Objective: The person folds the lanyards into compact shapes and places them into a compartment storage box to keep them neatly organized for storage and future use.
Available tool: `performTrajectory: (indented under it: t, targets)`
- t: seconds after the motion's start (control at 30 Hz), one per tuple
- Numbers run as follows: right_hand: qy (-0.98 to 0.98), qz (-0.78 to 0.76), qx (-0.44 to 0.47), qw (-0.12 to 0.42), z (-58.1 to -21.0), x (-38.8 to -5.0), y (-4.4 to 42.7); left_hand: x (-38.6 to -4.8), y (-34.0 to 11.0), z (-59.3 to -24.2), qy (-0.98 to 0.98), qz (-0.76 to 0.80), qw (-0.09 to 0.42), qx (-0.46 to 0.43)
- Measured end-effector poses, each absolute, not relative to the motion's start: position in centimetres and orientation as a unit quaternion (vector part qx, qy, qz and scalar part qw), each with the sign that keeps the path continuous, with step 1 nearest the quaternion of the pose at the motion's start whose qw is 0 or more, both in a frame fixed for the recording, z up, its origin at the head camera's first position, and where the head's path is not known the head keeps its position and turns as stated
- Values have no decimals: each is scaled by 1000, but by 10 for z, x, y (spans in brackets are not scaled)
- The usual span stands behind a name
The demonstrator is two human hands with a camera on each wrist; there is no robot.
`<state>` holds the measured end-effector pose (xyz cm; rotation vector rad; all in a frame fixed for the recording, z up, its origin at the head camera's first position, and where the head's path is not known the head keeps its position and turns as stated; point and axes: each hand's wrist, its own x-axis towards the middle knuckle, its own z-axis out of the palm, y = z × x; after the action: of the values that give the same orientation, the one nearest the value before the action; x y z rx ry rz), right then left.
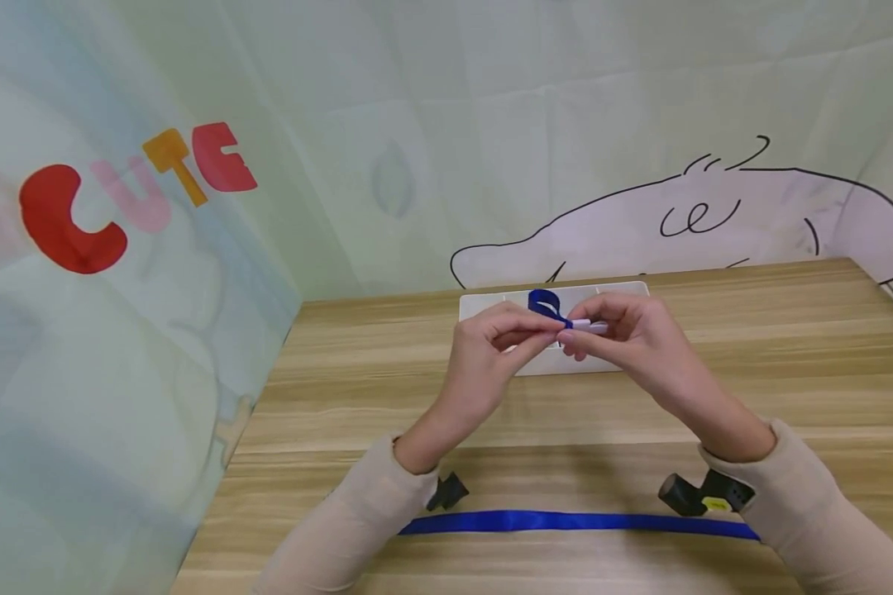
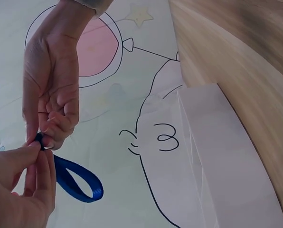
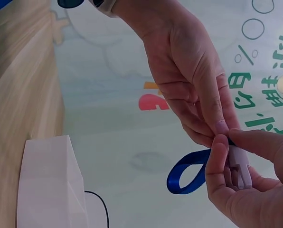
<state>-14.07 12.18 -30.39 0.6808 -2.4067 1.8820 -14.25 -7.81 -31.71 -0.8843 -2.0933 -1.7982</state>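
Observation:
Above the tray, both hands meet around a loop of blue ribbon. My left hand pinches the gathered base of the ribbon between thumb and fingers. A small white two-pronged piece, whose kind I cannot tell, sits against that base; my right hand holds it with thumb and curled fingers. In the left wrist view the ribbon loop sticks out to the right of the fingertips. Fingers cover the point where ribbon and white piece join.
Behind and below the hands, a white tray with dividers stands at the back of the wooden table. A long blue ribbon strip lies across the table nearer the body. Printed cloth hangs behind and at the left.

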Motion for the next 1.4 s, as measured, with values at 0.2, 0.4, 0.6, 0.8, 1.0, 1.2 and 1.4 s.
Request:
performTrajectory:
  t: [0.2, 0.4, 0.6, 0.8, 1.0, 1.2, 1.4]
  targets:
    - [-755, 621, 208, -5, -307, -142, 124, -143, -78, -319, -731, -586, 145, -320]
    - [-732, 649, 203, -31, -308, -144, 127, -146, -80, -320, -780, -494, 214, -318]
    - [-693, 683, 223, -64, -309, -146, 132, -151, -88, -320, -822, -424, 212, -314]
    - [-623, 732, 250, -117, -311, -147, 139, -156, -96, -323, -840, -415, 181, -298]
    - [-596, 750, 254, -133, -314, -148, 150, -157, -106, -327, -822, -457, 159, -300]
    - [-585, 756, 256, -147, -317, -149, 160, -157, -113, -329, -767, -526, 131, -344]
    - [-594, 745, 266, -146, -320, -149, 166, -156, -116, -330, -713, -597, 81, -359]
